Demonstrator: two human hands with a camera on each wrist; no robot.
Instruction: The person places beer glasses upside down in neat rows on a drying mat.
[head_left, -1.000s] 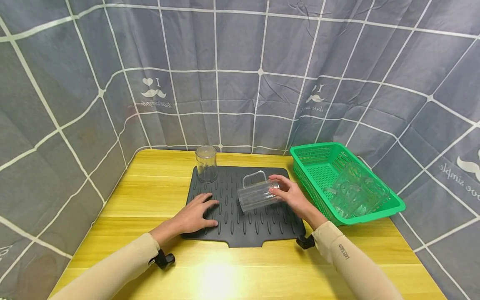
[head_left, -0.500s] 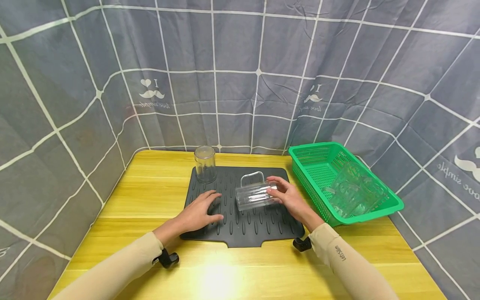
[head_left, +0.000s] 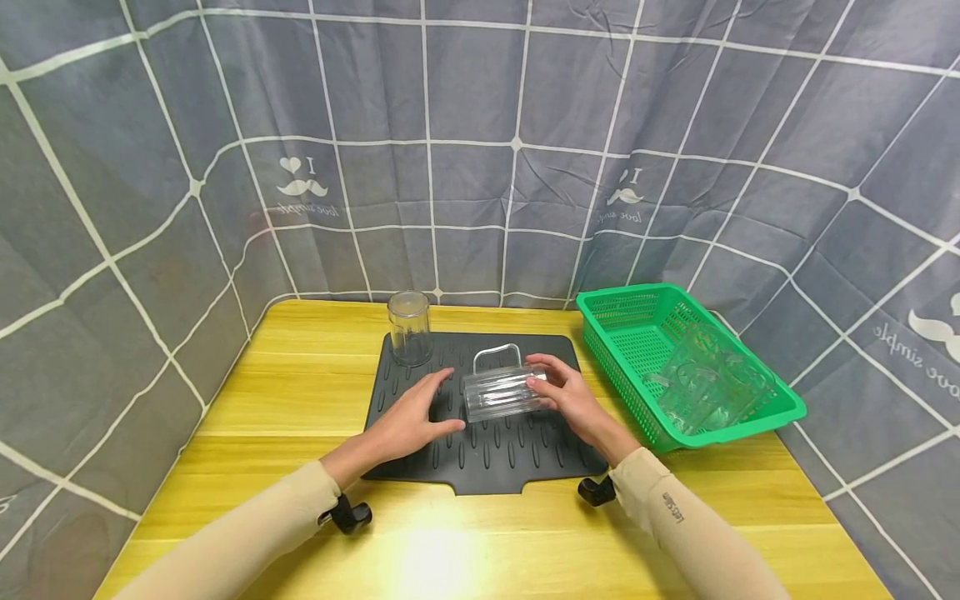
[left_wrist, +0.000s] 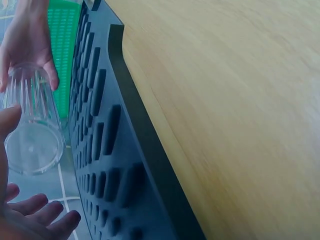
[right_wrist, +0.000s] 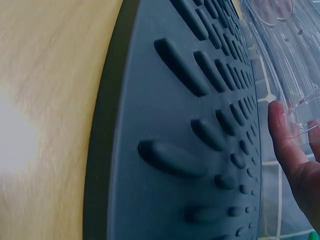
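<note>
In the head view my right hand (head_left: 573,404) grips one end of a clear glass mug (head_left: 498,395), which lies sideways above the mat with its handle towards the back. Thumb and fingers wrap that end; the right wrist view shows the thumb (right_wrist: 282,130) against the glass. My left hand (head_left: 411,421) is open at the mug's other end, thumb and fingers spread apart, with the mug's round end (left_wrist: 34,150) facing it in the left wrist view. Below both hands lies a dark grey ridged drying mat (head_left: 487,467). A second glass (head_left: 410,333) stands on its back left corner.
To the right, a green plastic basket (head_left: 618,354) holds several clear glass mugs (head_left: 705,383) at its near end. The wooden table (head_left: 300,367) ends at a grey curtain (head_left: 480,192) with white lines, behind and on both sides.
My left hand has moved right and slightly up, close to the mug's end. The right hand has brought the mug a little to the left, turning it nearly level.
</note>
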